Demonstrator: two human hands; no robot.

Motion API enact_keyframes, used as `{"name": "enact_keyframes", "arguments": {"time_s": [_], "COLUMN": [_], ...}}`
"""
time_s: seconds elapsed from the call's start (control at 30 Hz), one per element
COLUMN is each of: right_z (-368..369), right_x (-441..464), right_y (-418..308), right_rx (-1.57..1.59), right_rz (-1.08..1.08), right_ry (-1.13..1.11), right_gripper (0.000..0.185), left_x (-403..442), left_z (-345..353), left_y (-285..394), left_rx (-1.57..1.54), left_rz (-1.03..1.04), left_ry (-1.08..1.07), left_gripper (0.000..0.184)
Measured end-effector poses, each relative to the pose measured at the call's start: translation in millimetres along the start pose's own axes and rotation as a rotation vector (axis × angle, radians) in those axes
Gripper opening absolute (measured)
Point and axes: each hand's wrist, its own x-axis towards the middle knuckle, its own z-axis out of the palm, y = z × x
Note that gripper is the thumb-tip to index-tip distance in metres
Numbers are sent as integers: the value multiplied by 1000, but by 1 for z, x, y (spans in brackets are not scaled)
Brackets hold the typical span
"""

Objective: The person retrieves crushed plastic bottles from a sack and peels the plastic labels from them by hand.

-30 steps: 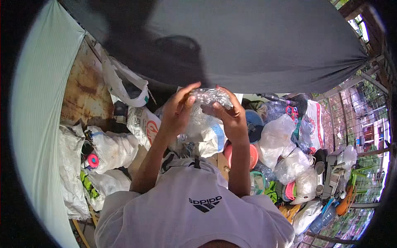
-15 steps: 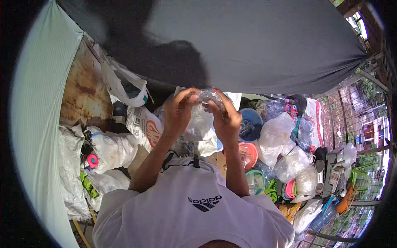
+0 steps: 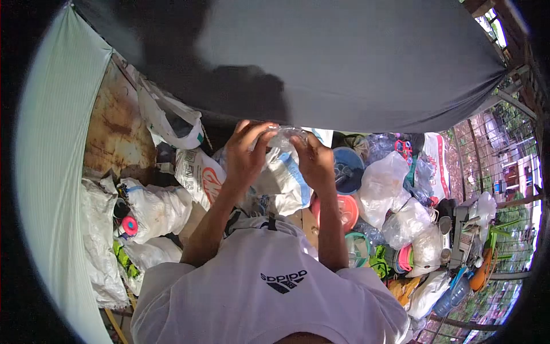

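Both my hands are raised in front of my chest, close together below the dark cloth. Between them is a crumpled-looking clear plastic item [image 3: 281,139]; its exact kind is hard to make out. My left hand [image 3: 247,153] grips its left side with bent fingers. On the other side, my right hand [image 3: 315,163] pinches it with thumb and fingers. Right below the plastic lies a white sack with a blue stripe [image 3: 283,180], partly hidden by my hands.
A dark cloth [image 3: 355,69] hangs ahead. To the right stand a blue tub [image 3: 348,166], a red tub [image 3: 346,212] and a green container [image 3: 358,249], beside stuffed clear bags [image 3: 381,189]. White sacks [image 3: 157,206] lie left. A wire fence [image 3: 487,155] runs along the right.
The clear plastic between my hands looks smaller and flatter, and more of the striped sack shows beneath it. My fingers have closed in around its upper edge.
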Motion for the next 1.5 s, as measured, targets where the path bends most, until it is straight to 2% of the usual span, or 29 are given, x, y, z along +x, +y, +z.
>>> {"name": "enact_keyframes", "arguments": {"time_s": [0.1, 0.13, 0.23, 0.3, 0.4, 0.5, 0.57, 0.6, 0.7, 0.8, 0.9, 1.0, 1.3, 1.5], "right_z": [11, 17, 21, 16, 9, 5, 12, 9, 3, 1, 1, -2, -1, 0], "right_x": [-2, 0, -5, -1, -2, -7, -10, -11, -13, -7, -8, -9, -9, -9], "right_y": [0, 3, -1, 3, 12, 14, 18, 6, 11, 5, 5, -1, 0, -4], "right_rx": [-132, -152, -343, -275, -209, -244, -249, -302, -261, -270, -310, -303, -321, -307], "right_rz": [-42, -201, -199, -237, -227, -211, -255, -186, -214, -336, -305, -293, -406, -396], "right_ry": [157, 282, 327, 316, 268, 247, 306, 281, 211, 222, 195, 192, 273, 292], "right_gripper": [19, 20, 13, 14, 14, 11, 11, 8, 8, 13, 14, 21, 22, 18], "left_x": [-2, -3, -4, -2, 10, 11, 9, 9, 14, 20, 18, 17, 15, 20], "left_z": [8, 10, 12, 10, 4, -4, -6, -6, -7, -9, -9, -9, -4, -2], "left_y": [-1, 0, 1, 0, -4, -9, -8, -7, -2, 18, 11, 13, 8, -8], "left_rx": [63, 67, 69, 54, 38, 74, 65, 59, 103, 65, 51, -111, 94, 204], "left_rz": [108, 99, 71, 44, 186, 194, 158, 142, 242, 289, 305, 188, 414, 690], "left_ry": [98, 113, 123, 79, -87, -271, -293, -308, -266, -256, -330, -297, -252, -240], "left_gripper": [14, 15, 16, 17, 20, 23, 25, 25, 25, 26, 25, 25, 24, 24]}}
